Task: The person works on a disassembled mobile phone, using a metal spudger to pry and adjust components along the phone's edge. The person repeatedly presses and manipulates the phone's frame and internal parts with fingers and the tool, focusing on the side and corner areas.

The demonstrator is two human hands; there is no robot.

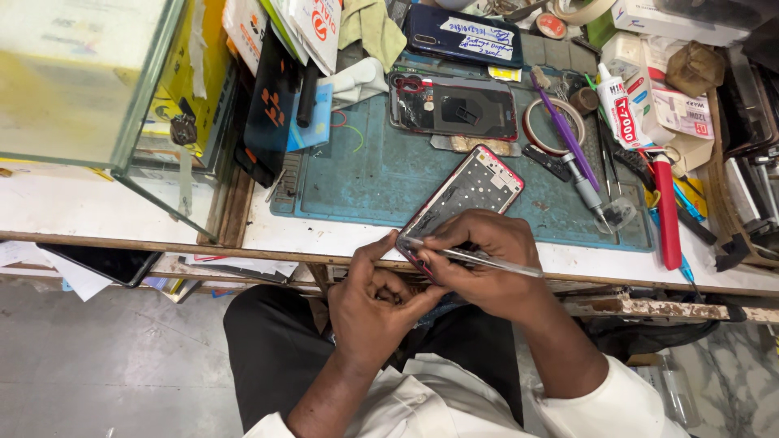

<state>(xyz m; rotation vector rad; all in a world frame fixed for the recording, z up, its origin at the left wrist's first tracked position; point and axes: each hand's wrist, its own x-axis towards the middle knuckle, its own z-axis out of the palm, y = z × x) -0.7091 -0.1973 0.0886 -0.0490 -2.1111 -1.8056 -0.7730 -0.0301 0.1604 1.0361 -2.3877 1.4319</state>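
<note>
The left hand [369, 304] grips the near end of a red-edged phone frame [466, 195] jutting over the bench edge — that end is hidden by fingers. The right hand [487, 264] pinches slim tweezers [479, 258] at the frame's corner; their tips are hard to make out.

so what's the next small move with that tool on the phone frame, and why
Probably slide the thin metal tool a little further along the lower edge of the phone frame. Its tip sits at the frame's near corner, the right hand has it in a pen-like grip, and the left hand steadies that corner over the table edge.
</note>
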